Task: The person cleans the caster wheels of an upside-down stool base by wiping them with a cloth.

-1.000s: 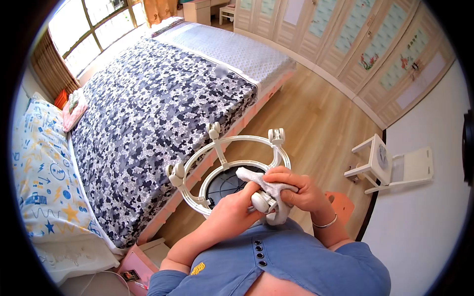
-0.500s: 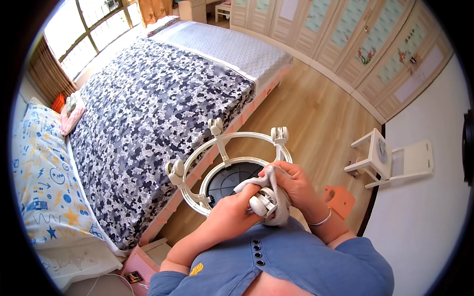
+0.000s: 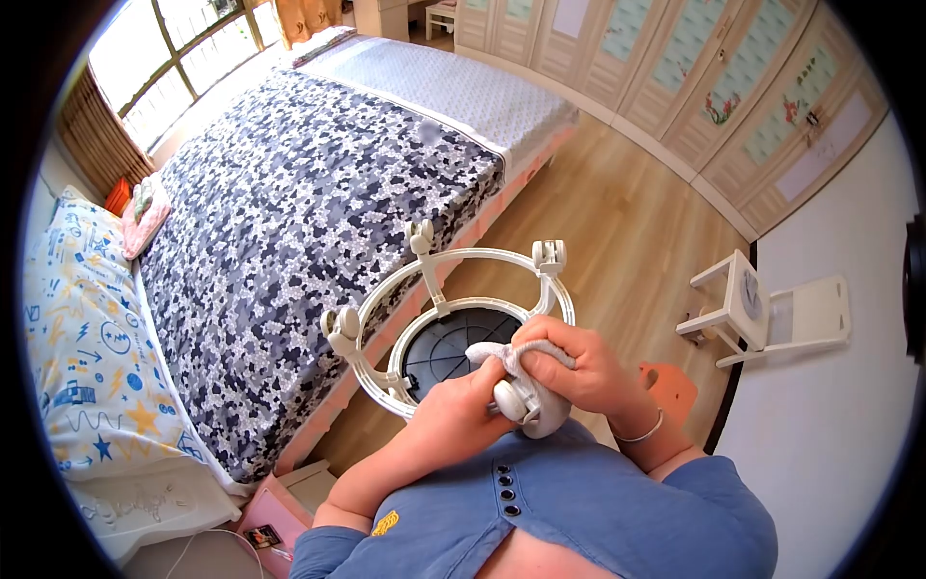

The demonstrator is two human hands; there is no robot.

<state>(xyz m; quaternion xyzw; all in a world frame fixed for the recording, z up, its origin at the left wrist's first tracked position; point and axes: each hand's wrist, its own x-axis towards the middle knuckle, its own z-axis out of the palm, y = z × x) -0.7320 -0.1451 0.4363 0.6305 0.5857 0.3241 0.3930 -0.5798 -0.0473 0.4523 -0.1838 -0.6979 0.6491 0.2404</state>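
A white round frame (image 3: 470, 253) with casters on its legs is tilted in front of my body, a black ribbed disc (image 3: 453, 345) at its centre. The caster (image 3: 513, 399) nearest my chest has a light grey cloth (image 3: 550, 409) around its right side. My left hand (image 3: 455, 415) is closed at the left of this caster, its thumb against the cloth. My right hand (image 3: 571, 363) pinches the cloth from the right and above. Other casters (image 3: 549, 255) stick up at the far side of the frame.
A bed (image 3: 309, 203) with a camouflage-patterned cover lies on the left. White chair (image 3: 752, 314) stands by the right wall. An orange plastic piece (image 3: 668, 390) is behind my right wrist. Wardrobes (image 3: 666, 72) line the back; a pink cabinet (image 3: 270, 511) is at lower left.
My right hand has shifted on the cloth, which now bunches over the top and right of the caster. The frame's far side has risen slightly in view. My left hand stays at the caster.
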